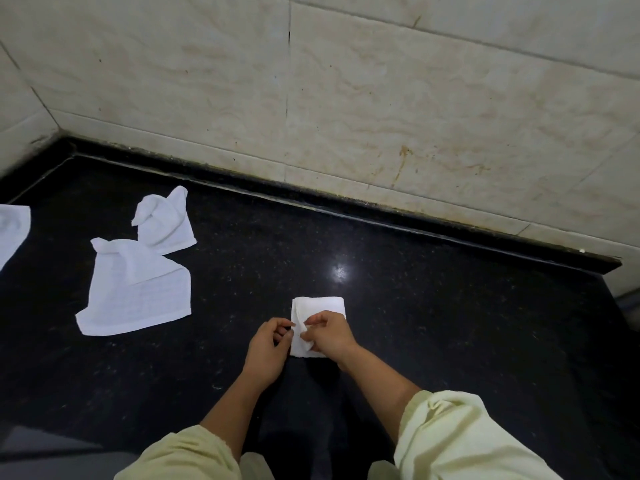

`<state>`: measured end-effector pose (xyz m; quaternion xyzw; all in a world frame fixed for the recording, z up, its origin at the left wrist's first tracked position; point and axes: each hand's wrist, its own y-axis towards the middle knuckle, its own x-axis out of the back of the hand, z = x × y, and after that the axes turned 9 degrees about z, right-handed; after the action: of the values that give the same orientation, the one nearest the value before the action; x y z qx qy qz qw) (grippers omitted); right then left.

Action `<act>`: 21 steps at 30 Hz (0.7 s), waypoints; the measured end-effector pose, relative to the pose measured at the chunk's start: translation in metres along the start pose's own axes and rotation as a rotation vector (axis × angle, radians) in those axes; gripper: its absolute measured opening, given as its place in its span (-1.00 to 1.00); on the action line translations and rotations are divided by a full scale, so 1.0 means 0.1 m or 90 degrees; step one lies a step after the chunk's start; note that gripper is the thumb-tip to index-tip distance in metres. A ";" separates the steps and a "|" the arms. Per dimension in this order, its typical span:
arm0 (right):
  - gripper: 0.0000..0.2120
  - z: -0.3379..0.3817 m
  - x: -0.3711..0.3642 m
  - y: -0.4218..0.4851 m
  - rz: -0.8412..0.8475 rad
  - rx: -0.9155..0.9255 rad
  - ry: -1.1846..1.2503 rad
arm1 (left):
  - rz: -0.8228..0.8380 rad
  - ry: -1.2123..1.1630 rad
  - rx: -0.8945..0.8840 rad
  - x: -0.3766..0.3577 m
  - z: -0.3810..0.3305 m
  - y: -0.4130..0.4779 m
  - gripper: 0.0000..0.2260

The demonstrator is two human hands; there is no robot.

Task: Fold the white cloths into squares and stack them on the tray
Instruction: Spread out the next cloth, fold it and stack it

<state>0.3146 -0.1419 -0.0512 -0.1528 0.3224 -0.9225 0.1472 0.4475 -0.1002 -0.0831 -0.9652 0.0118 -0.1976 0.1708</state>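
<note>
A small folded white cloth (318,308) lies on the black counter (450,323) in front of me. My right hand (330,336) rests on its near half and pinches a loose flap of it. My left hand (268,351) sits at the cloth's left edge with curled fingers touching that edge. Two unfolded white cloths lie to the left: a larger crumpled one (135,292) and a smaller one (166,223) behind it. Another white cloth (12,230) is cut off at the left frame edge. No tray is in view.
A beige tiled wall (381,116) runs along the back of the counter and meets a side wall at the left corner. The counter's right end (613,268) stops near the frame edge. Pale yellow sleeves cover both forearms.
</note>
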 end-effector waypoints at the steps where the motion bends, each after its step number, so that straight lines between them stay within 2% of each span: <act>1: -0.80 0.00 -0.01 -0.01 0.008 0.001 -0.004 | 0.001 -0.002 0.001 0.00 0.00 0.00 -0.88; 5: -0.86 0.01 -0.03 -0.04 0.036 -0.007 0.005 | 0.016 -0.020 0.022 0.04 0.02 0.02 -0.85; 10: -0.82 0.08 0.05 -0.07 0.048 -0.034 0.032 | 0.020 -0.027 0.040 0.05 -0.02 0.01 -0.88; 12: -0.81 0.09 0.16 -0.09 0.026 -0.020 0.005 | 0.035 -0.037 0.043 0.07 -0.07 0.00 -0.88; 17: -0.83 0.07 0.58 -0.14 -0.063 -0.024 0.009 | 0.105 -0.022 0.118 0.15 -0.20 0.03 -0.69; 21: -0.87 -0.03 0.75 -0.20 -0.078 -0.055 0.017 | 0.067 -0.003 0.175 0.21 -0.30 0.09 -0.82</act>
<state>0.2413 -0.1534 -0.0266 -0.1662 0.3542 -0.9168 0.0794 0.4559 -0.1200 -0.0522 -0.9313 0.0346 -0.1856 0.3114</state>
